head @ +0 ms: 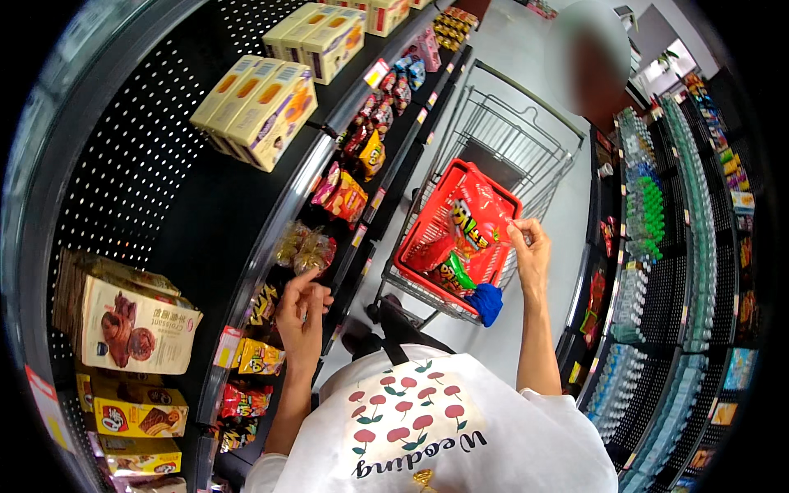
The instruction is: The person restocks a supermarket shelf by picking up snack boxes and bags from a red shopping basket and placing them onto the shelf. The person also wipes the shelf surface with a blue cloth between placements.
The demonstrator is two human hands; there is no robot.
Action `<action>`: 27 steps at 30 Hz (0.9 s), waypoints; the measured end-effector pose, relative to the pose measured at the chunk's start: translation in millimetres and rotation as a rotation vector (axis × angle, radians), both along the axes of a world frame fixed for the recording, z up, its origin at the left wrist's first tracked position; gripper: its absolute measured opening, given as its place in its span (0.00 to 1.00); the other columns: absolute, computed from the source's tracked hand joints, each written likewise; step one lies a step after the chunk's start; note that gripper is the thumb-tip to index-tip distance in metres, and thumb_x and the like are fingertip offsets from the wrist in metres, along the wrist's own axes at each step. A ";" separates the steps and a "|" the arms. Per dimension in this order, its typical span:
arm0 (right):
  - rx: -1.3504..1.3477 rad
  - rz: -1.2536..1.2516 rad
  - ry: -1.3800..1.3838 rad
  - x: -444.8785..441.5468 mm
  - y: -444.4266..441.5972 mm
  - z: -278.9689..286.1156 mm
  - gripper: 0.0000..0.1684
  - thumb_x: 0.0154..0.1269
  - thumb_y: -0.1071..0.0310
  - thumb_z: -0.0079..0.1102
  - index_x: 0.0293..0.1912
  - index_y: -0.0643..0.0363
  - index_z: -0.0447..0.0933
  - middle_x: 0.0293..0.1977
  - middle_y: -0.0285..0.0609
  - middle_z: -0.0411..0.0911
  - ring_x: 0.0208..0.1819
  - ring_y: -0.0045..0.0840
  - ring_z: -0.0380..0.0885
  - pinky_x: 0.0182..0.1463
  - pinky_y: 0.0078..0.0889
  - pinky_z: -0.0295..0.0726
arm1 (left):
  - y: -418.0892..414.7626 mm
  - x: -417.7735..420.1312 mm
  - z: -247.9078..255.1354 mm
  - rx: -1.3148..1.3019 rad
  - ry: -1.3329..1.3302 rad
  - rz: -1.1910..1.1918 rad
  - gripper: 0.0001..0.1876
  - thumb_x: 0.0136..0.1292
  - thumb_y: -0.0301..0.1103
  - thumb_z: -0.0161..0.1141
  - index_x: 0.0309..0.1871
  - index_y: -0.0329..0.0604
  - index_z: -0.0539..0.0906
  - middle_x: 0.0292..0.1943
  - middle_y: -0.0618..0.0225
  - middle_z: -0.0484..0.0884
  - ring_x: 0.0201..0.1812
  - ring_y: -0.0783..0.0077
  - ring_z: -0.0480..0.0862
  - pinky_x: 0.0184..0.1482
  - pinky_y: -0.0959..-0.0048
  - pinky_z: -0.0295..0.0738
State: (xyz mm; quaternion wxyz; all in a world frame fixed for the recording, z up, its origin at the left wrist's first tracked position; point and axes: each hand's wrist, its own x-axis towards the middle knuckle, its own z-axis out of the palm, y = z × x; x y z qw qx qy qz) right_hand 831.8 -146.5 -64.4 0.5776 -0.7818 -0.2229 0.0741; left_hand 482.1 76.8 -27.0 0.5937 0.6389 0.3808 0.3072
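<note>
My right hand [531, 246] pinches the edge of a shiny red snack bag [484, 209] between thumb and fingers. The bag is tilted over a red plastic shopping basket [425, 209], which rests in a wire shopping cart [511, 117]. Inside the basket lies a green-and-red snack bag [455, 272], partly covered, with more red packaging beside it. A bunched blue item [487, 303] hangs over the basket's near corner. My left hand [302, 308] holds nothing, its fingers loosely bent and apart. Its fingertips appear close to clear-wrapped goods [306, 248] on a lower shelf; contact cannot be made out.
Black shelving on the left carries cream boxes [256, 114], croissant packs [140, 326], yellow boxes [140, 416] and bagged snacks [345, 197]. Bottled drinks [644, 215] fill the right-hand shelves. A blurred person [588, 61] is beyond the cart. Grey floor [502, 40] runs along the aisle.
</note>
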 end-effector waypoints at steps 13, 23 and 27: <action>0.374 -0.595 0.439 63.6 -75.8 -247.7 0.05 0.72 0.79 0.62 0.38 0.67 0.74 0.38 0.41 0.76 0.38 0.24 0.80 0.47 0.48 0.96 | -23.6 24.6 -14.5 -0.118 0.138 -0.118 0.13 0.82 0.35 0.59 0.62 0.42 0.84 0.41 0.71 0.87 0.40 0.82 0.85 0.44 0.80 0.79; -0.687 -0.123 -0.006 -24.2 -129.3 -241.6 0.30 0.58 0.58 0.81 0.56 0.62 0.83 0.47 0.54 0.85 0.52 0.50 0.81 0.59 0.46 0.81 | -29.3 20.5 -43.3 -0.147 0.213 -0.043 0.12 0.82 0.36 0.58 0.60 0.42 0.85 0.39 0.71 0.87 0.39 0.81 0.85 0.43 0.80 0.79; -0.937 0.108 -0.137 -75.6 -134.2 -221.4 0.44 0.50 0.62 0.84 0.67 0.53 0.78 0.70 0.56 0.72 0.66 0.52 0.71 0.70 0.51 0.74 | -29.2 22.7 -51.7 -0.154 0.212 -0.042 0.13 0.82 0.36 0.58 0.60 0.42 0.86 0.40 0.71 0.87 0.40 0.81 0.84 0.43 0.79 0.79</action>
